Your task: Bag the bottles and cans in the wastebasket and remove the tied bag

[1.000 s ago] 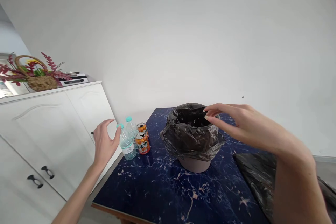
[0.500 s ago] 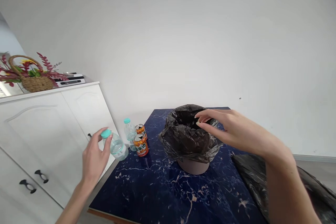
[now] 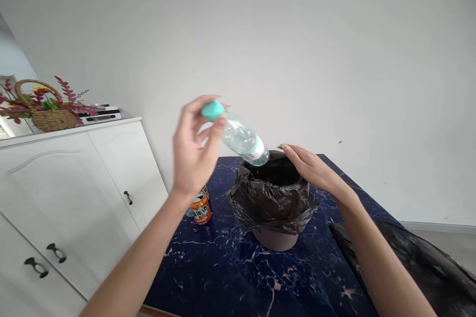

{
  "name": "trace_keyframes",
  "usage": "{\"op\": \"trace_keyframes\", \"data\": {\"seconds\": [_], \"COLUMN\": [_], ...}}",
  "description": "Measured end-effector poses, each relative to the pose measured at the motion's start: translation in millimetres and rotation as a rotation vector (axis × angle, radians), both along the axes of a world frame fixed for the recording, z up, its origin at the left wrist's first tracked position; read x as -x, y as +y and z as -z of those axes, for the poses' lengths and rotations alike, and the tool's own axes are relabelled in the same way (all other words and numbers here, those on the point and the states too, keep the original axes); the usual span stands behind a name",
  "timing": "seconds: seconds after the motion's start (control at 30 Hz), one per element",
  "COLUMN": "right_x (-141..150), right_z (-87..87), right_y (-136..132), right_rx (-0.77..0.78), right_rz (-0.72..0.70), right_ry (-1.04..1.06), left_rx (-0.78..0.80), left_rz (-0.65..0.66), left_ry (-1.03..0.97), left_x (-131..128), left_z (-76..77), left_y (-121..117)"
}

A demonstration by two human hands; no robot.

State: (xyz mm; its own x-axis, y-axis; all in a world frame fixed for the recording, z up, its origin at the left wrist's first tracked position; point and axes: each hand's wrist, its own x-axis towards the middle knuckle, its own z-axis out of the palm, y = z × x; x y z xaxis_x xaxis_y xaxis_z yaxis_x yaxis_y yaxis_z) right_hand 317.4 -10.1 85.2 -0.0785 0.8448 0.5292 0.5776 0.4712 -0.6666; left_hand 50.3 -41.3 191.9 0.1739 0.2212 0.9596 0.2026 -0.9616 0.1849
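Note:
My left hand [image 3: 195, 146] grips a clear plastic bottle [image 3: 241, 136] by its neck, just under the teal cap. The bottle tilts down to the right, its base over the mouth of a trash can [image 3: 277, 240] lined with a black plastic bag [image 3: 275, 203]. At the bin's right rim is my right hand [image 3: 310, 166], fingers stretched out and holding nothing; whether it touches the bag I cannot tell. Left of the bin stands an orange soda can [image 3: 201, 209], with a second can mostly hidden behind it. My left arm covers most of another bottle beside them.
The bin stands on a dark blue marbled table [image 3: 230, 277]. A black plastic bag [image 3: 416, 257] lies at the table's right edge. To the left is a white cabinet [image 3: 74, 193] with a wicker flower basket [image 3: 54, 120] on top. A pale wall rises behind.
My left hand has carried the bottle up and right, from beside the cans to over the bin. My right hand has shifted slightly, its fingers now straighter at the bin's rim.

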Motion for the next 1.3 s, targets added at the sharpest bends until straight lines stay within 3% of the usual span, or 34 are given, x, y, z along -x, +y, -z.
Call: {"op": "trace_keyframes", "data": {"seconds": [0.2, 0.43, 0.7, 0.9, 1.1, 1.3], "right_x": [-3, -3, -4, -4, -1, 2], "right_z": [14.4, 12.5, 10.5, 8.2, 2.0, 0.7], "right_y": [22, 22, 20, 18, 8, 3], "right_rx": [0.107, 0.068, 0.079, 0.073, 0.02, -0.012], "right_rz": [-0.011, -0.011, -0.004, 0.013, 0.058, 0.047], "right_ry": [0.117, 0.053, 0.024, 0.017, 0.018, 0.031], "left_rx": [0.328, 0.545, 0.525, 0.445, 0.329, 0.416], "left_rz": [0.013, -0.164, -0.251, -0.28, -0.404, -0.707], "left_ry": [0.273, 0.695, 1.078, 1.071, 0.809, 0.732], "left_x": [-41, -56, -63, -64, -32, 56], "left_z": [28.7, 54.7, 64.8, 67.7, 54.7, 52.5], "left_y": [58, 101, 125, 128, 108, 115]}}
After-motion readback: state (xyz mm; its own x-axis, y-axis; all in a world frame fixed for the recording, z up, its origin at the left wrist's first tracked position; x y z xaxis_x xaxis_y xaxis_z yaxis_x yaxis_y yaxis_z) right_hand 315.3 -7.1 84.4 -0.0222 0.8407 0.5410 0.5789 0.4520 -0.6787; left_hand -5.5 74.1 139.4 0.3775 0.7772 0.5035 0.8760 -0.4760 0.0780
